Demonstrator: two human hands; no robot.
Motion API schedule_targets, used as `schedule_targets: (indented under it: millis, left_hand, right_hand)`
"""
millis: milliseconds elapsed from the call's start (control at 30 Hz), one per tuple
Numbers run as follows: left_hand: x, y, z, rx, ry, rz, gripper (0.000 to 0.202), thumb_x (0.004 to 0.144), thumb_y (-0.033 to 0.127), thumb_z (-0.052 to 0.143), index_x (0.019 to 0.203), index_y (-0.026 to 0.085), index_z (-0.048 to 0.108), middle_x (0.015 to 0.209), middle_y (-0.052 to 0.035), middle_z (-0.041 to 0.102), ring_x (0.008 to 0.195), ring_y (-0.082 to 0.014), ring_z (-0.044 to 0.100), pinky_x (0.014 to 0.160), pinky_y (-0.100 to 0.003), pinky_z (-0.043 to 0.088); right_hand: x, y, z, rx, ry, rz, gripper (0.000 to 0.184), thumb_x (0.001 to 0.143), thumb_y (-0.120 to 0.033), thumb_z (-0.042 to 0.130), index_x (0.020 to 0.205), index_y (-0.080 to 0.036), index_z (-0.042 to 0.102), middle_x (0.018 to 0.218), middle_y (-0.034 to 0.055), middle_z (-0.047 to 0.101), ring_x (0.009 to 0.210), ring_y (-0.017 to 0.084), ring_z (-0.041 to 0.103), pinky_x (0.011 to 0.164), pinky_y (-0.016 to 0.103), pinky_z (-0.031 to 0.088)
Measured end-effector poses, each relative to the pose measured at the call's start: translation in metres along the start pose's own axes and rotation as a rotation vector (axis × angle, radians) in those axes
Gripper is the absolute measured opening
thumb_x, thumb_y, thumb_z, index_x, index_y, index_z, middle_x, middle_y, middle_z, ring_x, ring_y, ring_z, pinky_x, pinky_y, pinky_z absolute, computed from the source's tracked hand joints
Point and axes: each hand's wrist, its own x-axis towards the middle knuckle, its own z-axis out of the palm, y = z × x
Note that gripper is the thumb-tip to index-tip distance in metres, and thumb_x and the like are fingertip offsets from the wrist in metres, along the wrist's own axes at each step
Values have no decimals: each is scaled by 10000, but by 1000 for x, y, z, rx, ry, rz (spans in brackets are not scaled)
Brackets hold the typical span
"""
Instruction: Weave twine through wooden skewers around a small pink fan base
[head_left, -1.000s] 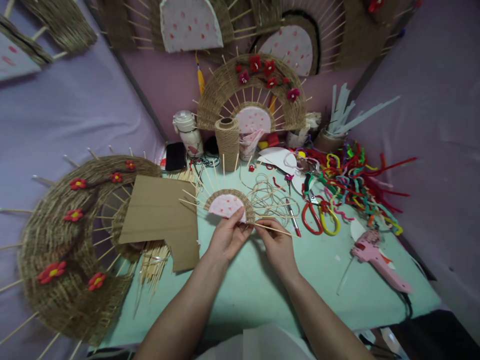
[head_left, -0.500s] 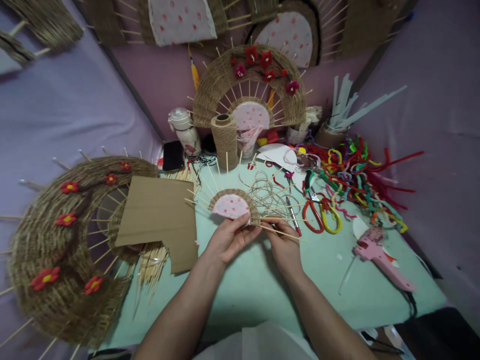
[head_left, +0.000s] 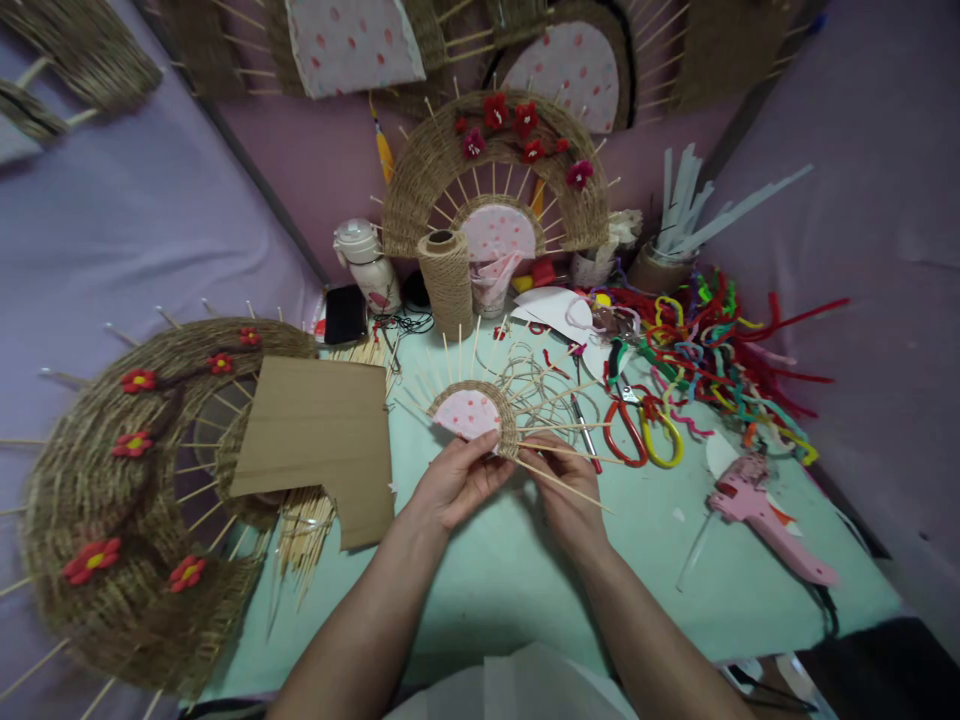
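A small half-round woven fan [head_left: 471, 413], with a pink spotted white centre, a twine rim and thin bamboo sticks fanning out, is held above the table. My left hand [head_left: 469, 480] grips its lower edge, thumb on the front and fingers beneath. On the right, my right hand [head_left: 566, 490] is closed at the lowest sticks, next to the rim. Whether a strand of twine is between those fingers is hidden. Loose loops of twine [head_left: 551, 385] lie on the table just behind the fan.
A twine spool [head_left: 448, 285] stands behind. Scissors [head_left: 643, 432], a pen [head_left: 586, 433], pipe cleaners [head_left: 720, 350] and a pink glue gun [head_left: 772, 515] lie right. Cardboard [head_left: 315, 425], bamboo sticks [head_left: 304, 530] and a large flowered woven fan [head_left: 82, 480] are left.
The small fan has turned clockwise, its right-hand sticks dipping lower and its upper sticks swinging right. Both hands keep nearly the same place on it.
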Motion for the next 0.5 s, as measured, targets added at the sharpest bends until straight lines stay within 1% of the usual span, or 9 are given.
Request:
schedule_targets:
  millis: [67,133,200,300,400,500]
  left_hand:
    - [-2,1,3,19,-23,11,201,756,69,640,940,121,577,848,-48,669,713,-111,644,649,-223,570]
    - [-5,3,7,43,-50,22,211,744,82,659,939,120,585,860,-52,669,718,-112,643,648,-221,567]
    - [-9,4,12,57,-70,37,220,728,99,684,926,120,592,851,-46,667,708,-104,636,644,-209,561]
    - [-16,6,19,54,-101,61,222,712,124,711,904,112,600,828,-40,662,690,-93,626,629,-187,547]
    - [-22,7,24,35,-111,72,202,723,128,705,896,92,607,811,-45,659,678,-87,618,625,-176,540]
    - [-29,9,28,-18,-124,75,132,765,113,659,882,70,613,794,-52,653,676,-82,612,652,-176,538]
  right_hand:
    - [-1,-5,0,10,-6,8,73,721,-268,714,766,-220,683,810,3,629,784,157,597,745,313,487]
    - [-1,-10,-1,-10,-22,-21,78,730,-261,714,778,-216,672,812,7,622,766,153,589,708,299,483]
    - [-1,-17,-1,-65,-41,-116,53,757,-243,693,791,-216,664,824,13,615,774,153,580,701,295,475]
    - [-1,-29,0,-159,-55,-304,13,798,-217,650,810,-222,649,826,18,598,804,160,571,721,305,472]
    - [-1,-41,5,-180,-65,-419,105,804,-177,639,886,-241,633,869,23,593,818,166,577,716,316,484]
    - [3,-53,10,-233,-133,-569,205,814,-117,612,952,-265,647,888,30,600,872,180,576,756,343,485]
